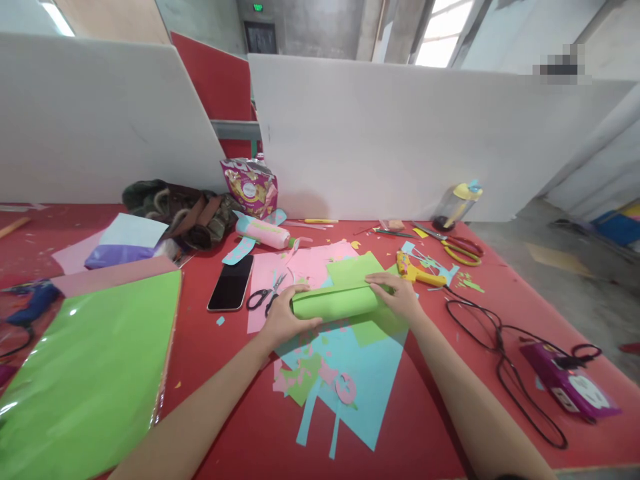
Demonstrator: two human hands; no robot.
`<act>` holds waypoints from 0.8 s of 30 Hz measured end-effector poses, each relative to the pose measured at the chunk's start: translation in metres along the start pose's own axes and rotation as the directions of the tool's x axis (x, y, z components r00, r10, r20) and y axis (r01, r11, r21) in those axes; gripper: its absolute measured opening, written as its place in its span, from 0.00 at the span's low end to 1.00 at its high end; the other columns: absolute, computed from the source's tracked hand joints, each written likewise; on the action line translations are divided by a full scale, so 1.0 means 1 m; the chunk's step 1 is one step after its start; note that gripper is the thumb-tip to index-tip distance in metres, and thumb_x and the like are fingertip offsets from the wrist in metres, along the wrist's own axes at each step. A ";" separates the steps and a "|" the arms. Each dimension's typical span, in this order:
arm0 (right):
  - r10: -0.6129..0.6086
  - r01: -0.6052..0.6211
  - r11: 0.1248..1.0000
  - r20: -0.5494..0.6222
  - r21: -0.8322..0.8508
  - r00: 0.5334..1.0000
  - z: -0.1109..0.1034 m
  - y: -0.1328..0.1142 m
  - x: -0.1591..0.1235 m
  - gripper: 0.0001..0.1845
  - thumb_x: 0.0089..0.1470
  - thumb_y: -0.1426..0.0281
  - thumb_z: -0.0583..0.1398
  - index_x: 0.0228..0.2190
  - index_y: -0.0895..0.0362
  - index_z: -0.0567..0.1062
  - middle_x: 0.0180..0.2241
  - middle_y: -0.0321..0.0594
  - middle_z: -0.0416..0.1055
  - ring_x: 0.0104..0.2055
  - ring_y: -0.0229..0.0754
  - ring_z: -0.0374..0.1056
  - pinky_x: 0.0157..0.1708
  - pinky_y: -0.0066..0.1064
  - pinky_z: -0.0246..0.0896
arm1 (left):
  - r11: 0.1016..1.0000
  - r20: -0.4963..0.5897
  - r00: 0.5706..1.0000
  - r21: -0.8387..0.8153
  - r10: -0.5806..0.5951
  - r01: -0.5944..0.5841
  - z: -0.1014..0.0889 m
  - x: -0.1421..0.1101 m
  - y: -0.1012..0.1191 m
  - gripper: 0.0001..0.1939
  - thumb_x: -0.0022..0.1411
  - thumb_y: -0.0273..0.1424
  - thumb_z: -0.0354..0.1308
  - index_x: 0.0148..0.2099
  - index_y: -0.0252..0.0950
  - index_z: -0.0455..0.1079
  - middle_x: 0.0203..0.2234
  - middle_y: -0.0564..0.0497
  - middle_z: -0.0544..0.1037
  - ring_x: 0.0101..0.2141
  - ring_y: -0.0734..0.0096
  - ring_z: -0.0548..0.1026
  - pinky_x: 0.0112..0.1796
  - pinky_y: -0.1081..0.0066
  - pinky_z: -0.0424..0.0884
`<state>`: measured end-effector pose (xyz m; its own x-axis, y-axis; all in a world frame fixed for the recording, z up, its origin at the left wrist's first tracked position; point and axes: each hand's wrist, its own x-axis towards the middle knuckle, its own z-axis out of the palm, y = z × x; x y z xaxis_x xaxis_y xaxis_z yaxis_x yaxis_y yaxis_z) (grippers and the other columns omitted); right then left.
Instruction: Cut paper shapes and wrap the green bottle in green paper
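A sheet of green paper [340,303], rolled into a tube, lies level between my hands over the middle of the table. My left hand [287,313] grips its left end, thumb in front and fingers behind. At the right end my right hand [395,293] holds the roll, fingers over the top edge. Under it are flat green paper [373,333], a light-blue sheet [370,393] and a pink sheet [260,320] scattered with cut scraps. Black-handled scissors [259,298] lie just left of my left hand. Beyond my right hand rests a yellow hot glue gun [420,275].
A phone [231,283] and a pack of green paper [95,373] lie left. Behind are a pink paper airplane [265,233], snack bag [250,187] and camouflage bag [190,213]. Right are large scissors [457,247], a bottle [457,203] and a purple power strip [570,380] with a looping cable.
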<state>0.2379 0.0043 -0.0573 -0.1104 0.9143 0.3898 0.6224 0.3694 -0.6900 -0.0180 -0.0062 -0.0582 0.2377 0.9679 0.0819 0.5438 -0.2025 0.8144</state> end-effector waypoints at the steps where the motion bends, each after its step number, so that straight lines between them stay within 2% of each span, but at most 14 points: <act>1: 0.004 -0.004 1.000 -0.001 0.004 1.000 0.000 0.000 0.000 0.09 0.46 0.69 0.56 0.28 0.53 0.76 0.32 0.40 0.75 0.38 0.45 0.70 0.41 0.39 0.64 | 1.000 0.011 1.000 -0.009 0.004 -0.004 -0.001 0.000 0.000 0.26 0.37 0.34 0.62 0.41 0.34 0.62 0.41 0.46 0.70 0.42 0.62 0.68 0.43 0.63 0.64; 6: 0.031 -0.031 0.999 0.003 0.039 1.000 0.000 0.001 0.000 0.08 0.46 0.68 0.57 0.28 0.53 0.76 0.32 0.41 0.75 0.38 0.45 0.69 0.42 0.40 0.63 | 0.999 0.054 0.998 -0.044 0.011 -0.009 -0.003 0.001 0.000 0.26 0.38 0.34 0.62 0.42 0.34 0.62 0.39 0.47 0.71 0.39 0.63 0.70 0.39 0.65 0.67; 13: 0.119 -0.120 0.986 0.019 0.116 0.993 0.000 0.006 0.000 0.07 0.44 0.67 0.58 0.28 0.54 0.76 0.34 0.40 0.75 0.39 0.44 0.69 0.42 0.38 0.62 | 0.997 0.023 0.999 -0.069 0.048 -0.046 0.000 0.001 -0.003 0.25 0.38 0.32 0.62 0.42 0.35 0.64 0.40 0.47 0.71 0.42 0.62 0.69 0.44 0.63 0.65; 18: 0.181 -0.180 0.973 0.004 0.143 0.984 0.003 0.005 -0.002 0.12 0.42 0.68 0.59 0.33 0.54 0.73 0.37 0.39 0.73 0.41 0.44 0.67 0.42 0.37 0.60 | 0.996 0.032 0.998 -0.078 0.047 -0.044 0.000 0.001 -0.004 0.25 0.39 0.32 0.62 0.43 0.34 0.64 0.41 0.46 0.71 0.42 0.63 0.69 0.44 0.63 0.65; 24: 0.206 -0.192 0.963 -0.058 0.187 0.977 0.008 0.008 -0.002 0.08 0.43 0.65 0.58 0.27 0.54 0.73 0.34 0.39 0.73 0.39 0.43 0.68 0.42 0.36 0.59 | 0.992 0.020 0.997 -0.101 0.077 -0.074 0.000 0.001 -0.005 0.25 0.40 0.32 0.62 0.44 0.35 0.65 0.42 0.46 0.70 0.44 0.63 0.67 0.46 0.62 0.63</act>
<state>0.2373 0.0064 -0.0686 0.0650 0.9596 0.2739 0.4763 0.2114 -0.8535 -0.0204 -0.0046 -0.0628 0.2947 0.9463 0.1327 0.4408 -0.2578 0.8598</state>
